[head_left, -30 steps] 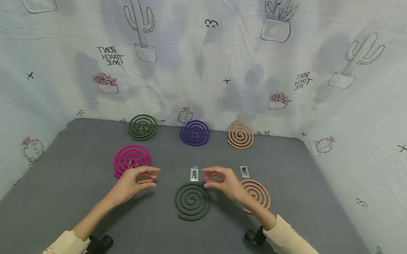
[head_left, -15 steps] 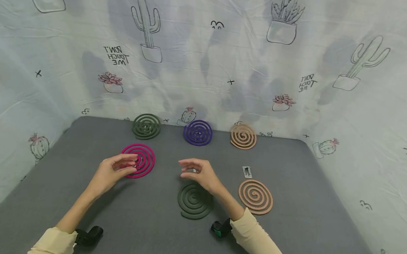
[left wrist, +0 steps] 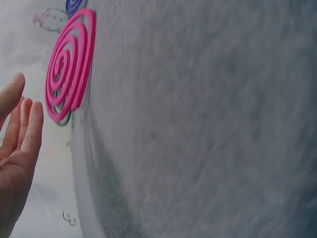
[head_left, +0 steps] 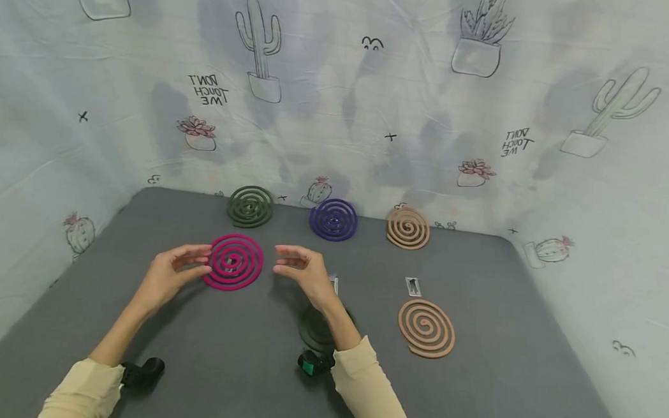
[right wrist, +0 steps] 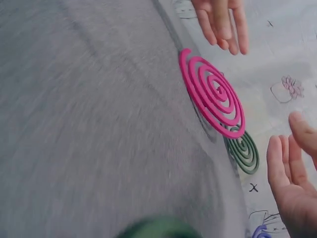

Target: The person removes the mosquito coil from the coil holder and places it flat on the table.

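Evidently both hands are spread around the pink coil [head_left: 232,262], which sits between them, nearer to the left hand [head_left: 168,273]. That hand's fingers reach out gently bent, thumb parted below, holding nothing; its tips overlap the coil's rim from above, though the left wrist view shows a gap. The right hand [head_left: 310,274] is on the coil's other side, apart from it, fingers lightly bent towards it, thumb spread, likewise holding nothing. A bit of metal shows through the pink rings; whether the coil is raised off the table [head_left: 235,375] I can't tell.

Ahead of both hands, by the cloth [head_left: 339,93], are the far green coil [head_left: 250,206], the purple coil [head_left: 334,220] and, further to the right, the far tan coil [head_left: 408,227]. Under the right forearm is the near green coil [head_left: 312,330], partly hidden. Just right of the right hand peeks a metal piece [head_left: 334,284]; well to its right, a second metal piece [head_left: 413,286] lies beyond the near tan coil [head_left: 426,329].
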The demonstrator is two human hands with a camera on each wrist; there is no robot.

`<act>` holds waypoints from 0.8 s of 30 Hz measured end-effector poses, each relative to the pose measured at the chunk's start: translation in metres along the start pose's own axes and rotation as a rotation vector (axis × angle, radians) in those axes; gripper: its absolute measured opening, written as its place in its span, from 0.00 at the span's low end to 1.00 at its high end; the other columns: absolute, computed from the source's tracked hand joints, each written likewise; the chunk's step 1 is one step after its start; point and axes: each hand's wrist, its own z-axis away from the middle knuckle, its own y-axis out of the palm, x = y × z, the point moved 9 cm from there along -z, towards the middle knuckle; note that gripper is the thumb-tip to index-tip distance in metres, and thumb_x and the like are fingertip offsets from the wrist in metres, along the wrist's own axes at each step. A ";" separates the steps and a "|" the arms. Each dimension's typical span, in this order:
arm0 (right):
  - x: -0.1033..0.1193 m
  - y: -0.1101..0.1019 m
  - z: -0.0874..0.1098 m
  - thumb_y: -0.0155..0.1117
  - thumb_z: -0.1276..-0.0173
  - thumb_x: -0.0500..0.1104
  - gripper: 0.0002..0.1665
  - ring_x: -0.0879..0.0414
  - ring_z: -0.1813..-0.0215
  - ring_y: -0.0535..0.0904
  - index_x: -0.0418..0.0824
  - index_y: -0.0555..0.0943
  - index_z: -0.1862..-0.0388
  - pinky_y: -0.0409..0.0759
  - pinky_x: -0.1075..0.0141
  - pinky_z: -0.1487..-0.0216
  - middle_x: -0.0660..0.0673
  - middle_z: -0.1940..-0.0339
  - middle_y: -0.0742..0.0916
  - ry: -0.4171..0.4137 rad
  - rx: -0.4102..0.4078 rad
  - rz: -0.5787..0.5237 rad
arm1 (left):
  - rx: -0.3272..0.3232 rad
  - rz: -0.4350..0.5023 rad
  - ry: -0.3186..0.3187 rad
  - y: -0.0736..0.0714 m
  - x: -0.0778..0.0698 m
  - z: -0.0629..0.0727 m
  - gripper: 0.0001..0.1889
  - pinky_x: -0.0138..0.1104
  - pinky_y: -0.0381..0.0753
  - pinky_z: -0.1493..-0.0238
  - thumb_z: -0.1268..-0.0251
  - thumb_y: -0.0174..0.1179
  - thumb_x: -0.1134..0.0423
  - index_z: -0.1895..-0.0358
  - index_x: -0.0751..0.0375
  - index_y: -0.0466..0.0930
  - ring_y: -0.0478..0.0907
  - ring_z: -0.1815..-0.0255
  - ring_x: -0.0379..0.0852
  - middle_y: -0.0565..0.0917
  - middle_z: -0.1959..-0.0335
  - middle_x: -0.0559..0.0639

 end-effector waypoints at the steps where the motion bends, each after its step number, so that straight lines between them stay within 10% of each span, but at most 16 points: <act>1: -0.001 0.000 -0.002 0.66 0.42 0.27 0.25 0.36 0.47 0.79 0.26 0.76 0.44 0.83 0.66 0.49 0.31 0.44 0.80 0.006 -0.020 -0.016 | -0.002 -0.006 -0.003 -0.002 0.002 0.000 0.23 0.19 0.79 0.60 0.40 0.65 0.66 0.42 0.67 0.75 0.76 0.54 0.24 0.79 0.46 0.62; 8: -0.016 0.008 -0.009 0.66 0.44 0.24 0.24 0.47 0.55 0.83 0.25 0.77 0.47 0.84 0.67 0.53 0.28 0.45 0.80 0.071 -0.125 -0.019 | 0.001 -0.071 -0.018 -0.010 0.014 -0.002 0.23 0.16 0.77 0.60 0.39 0.63 0.66 0.41 0.68 0.74 0.75 0.55 0.21 0.78 0.45 0.66; 17: -0.033 0.014 -0.008 0.64 0.47 0.19 0.24 0.58 0.63 0.82 0.25 0.79 0.49 0.85 0.63 0.55 0.29 0.48 0.82 0.140 -0.215 -0.075 | 0.034 -0.158 -0.021 -0.010 0.026 -0.014 0.23 0.19 0.78 0.62 0.41 0.64 0.69 0.41 0.67 0.75 0.79 0.50 0.60 0.79 0.45 0.66; 24: -0.039 0.023 -0.011 0.64 0.48 0.19 0.25 0.50 0.61 0.83 0.25 0.79 0.48 0.86 0.60 0.55 0.28 0.49 0.81 0.147 -0.202 -0.067 | 0.091 -0.145 -0.055 -0.007 0.039 -0.014 0.25 0.27 0.83 0.58 0.41 0.64 0.69 0.39 0.70 0.72 0.78 0.48 0.63 0.77 0.44 0.69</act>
